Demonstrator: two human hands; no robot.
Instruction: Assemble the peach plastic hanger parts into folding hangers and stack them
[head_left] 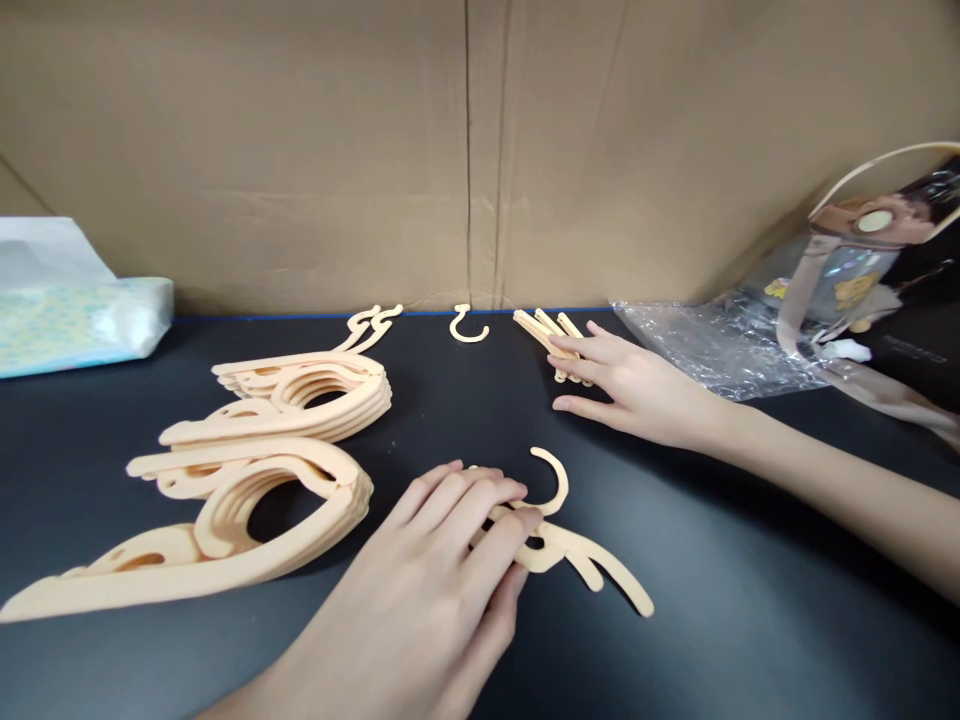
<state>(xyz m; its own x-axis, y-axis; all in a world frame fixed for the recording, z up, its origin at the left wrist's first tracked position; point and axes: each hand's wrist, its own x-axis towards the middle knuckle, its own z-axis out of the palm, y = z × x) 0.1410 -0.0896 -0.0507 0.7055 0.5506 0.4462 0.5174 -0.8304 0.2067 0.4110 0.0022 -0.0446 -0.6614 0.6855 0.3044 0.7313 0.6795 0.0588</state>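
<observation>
My left hand [457, 570] lies over a cream plastic folding hanger [551, 548] on the black tabletop, its fingers curled onto the middle. The hanger's curved hook and one arm stick out to the right; the rest is hidden under the hand. At the back right, my right hand [626, 375] has its fingers spread, with the fingertips at a small group of cream strips [536, 328]. Whether it presses on them I cannot tell. One loose cream hook [469, 339] lies by itself at the back middle.
On the left are two stacks of folded cream hanger parts [300, 565], with a couple of hooks [365, 325] behind them. A tissue pack [90, 320] sits at the far left. Clear plastic wrap [697, 345] and a transparent bag [840, 270] stand at right. Cardboard [300, 150] walls the back.
</observation>
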